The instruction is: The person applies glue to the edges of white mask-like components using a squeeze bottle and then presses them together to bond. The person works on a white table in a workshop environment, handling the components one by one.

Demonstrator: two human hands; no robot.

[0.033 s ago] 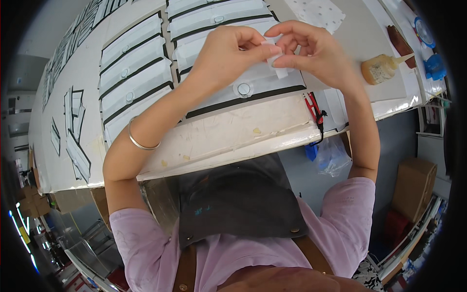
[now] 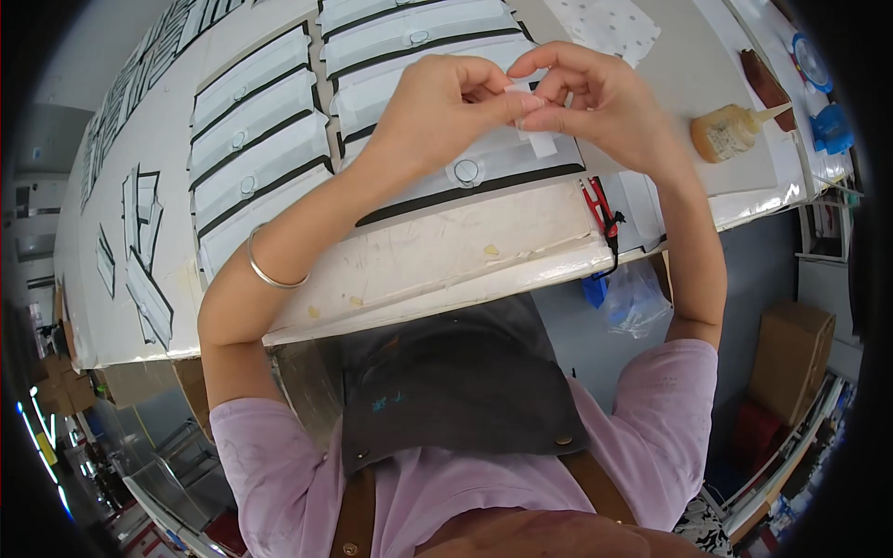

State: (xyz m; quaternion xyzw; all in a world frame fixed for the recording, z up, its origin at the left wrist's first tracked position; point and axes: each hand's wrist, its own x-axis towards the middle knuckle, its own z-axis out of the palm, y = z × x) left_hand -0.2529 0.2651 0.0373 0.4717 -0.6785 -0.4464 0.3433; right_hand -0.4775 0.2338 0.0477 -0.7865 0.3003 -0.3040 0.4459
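Note:
A small white strip [image 2: 541, 142], perhaps paper or tape, is pinched between my two hands over the worktable. My left hand [image 2: 451, 107] grips it from the left with thumb and fingertips. From the right, my right hand [image 2: 605, 107] holds it the same way, and the two thumbs nearly touch. The strip's lower end hangs free below the fingers; its upper part is mostly hidden. Under the hands lies a flat white panel [image 2: 521, 170] with a black edge and a small round clear piece [image 2: 466, 171] on it.
More black-edged white panels [image 2: 256, 153] lie in rows to the left and behind. Red-handled snips [image 2: 601, 206] rest near the table's front edge [image 2: 446, 302]. A glue bottle with yellowish contents [image 2: 726, 132] lies at right, near a blue object [image 2: 833, 128]. Loose narrow pieces [image 2: 144, 251] lie at far left.
Both hands have shifted very slightly nearer. The fingertips have drawn closer together on the strip, and its hanging end has swung a little to the right.

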